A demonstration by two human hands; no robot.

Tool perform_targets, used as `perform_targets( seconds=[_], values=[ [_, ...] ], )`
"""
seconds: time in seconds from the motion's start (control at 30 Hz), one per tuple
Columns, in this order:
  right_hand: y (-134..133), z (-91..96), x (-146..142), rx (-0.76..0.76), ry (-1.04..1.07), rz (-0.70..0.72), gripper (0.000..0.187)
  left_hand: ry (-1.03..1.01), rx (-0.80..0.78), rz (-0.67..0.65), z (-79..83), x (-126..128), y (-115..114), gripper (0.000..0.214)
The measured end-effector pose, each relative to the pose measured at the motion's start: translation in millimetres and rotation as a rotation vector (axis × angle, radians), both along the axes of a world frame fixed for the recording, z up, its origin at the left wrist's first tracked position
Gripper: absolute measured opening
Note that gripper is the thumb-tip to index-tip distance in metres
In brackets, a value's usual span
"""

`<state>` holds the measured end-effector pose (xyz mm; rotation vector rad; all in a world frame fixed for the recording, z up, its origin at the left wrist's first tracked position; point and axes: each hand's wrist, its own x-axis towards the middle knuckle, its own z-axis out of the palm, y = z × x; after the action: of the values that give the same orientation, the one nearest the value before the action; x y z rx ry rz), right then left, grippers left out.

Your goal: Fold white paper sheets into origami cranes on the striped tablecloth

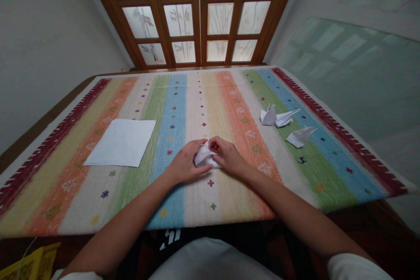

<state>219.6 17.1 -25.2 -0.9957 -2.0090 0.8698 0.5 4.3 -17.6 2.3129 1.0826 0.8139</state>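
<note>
A small folded piece of white paper (204, 155) lies on the striped tablecloth in front of me, between both hands. My left hand (187, 160) grips it from the left, with the thumb along the near side and the fingers over the far side. On the right, my right hand (229, 155) pinches the paper's edge with bent fingers. Parts of the folds are hidden behind the fingers. Off to the left rests a flat stack or sheet of square white paper (121, 143).
Folded paper cranes (268, 116) sit on the right side: two close together, and another paper crane (299, 137) nearer me. The striped tablecloth (170, 109) covers the table. A yellow basket (36, 264) is below at the lower left; wooden doors (200, 17) stand behind.
</note>
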Motion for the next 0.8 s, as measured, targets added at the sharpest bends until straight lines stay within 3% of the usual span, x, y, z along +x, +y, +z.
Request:
perform_targets(
  seconds=[0.13,0.3,0.43,0.57,0.7,0.8],
  values=[
    [-1,3.0,3,0.010,-0.034,0.021,0.036,0.010,-0.090,-0.023,0.3,-11,4,0.078],
    [-2,4.1,7,0.046,-0.063,0.032,0.057,0.006,-0.203,-0.075,7.1,-15,3,0.086],
    [-3,6.6,8,-0.060,-0.063,-0.005,0.068,-0.011,-0.278,-0.096,8.4,-15,1,0.088],
    [-5,9.8,7,-0.165,-0.077,-0.018,0.082,-0.011,-0.253,-0.069,6.6,-12,1,0.084],
    [-4,5.4,5,-0.115,-0.087,-0.148,0.083,0.012,-0.179,-0.030,4.5,-8,3,0.080],
    [-2,0.6,3,-0.083,-0.081,-0.175,0.073,-0.003,-0.178,-0.027,3.6,-7,3,0.077]
  ],
)
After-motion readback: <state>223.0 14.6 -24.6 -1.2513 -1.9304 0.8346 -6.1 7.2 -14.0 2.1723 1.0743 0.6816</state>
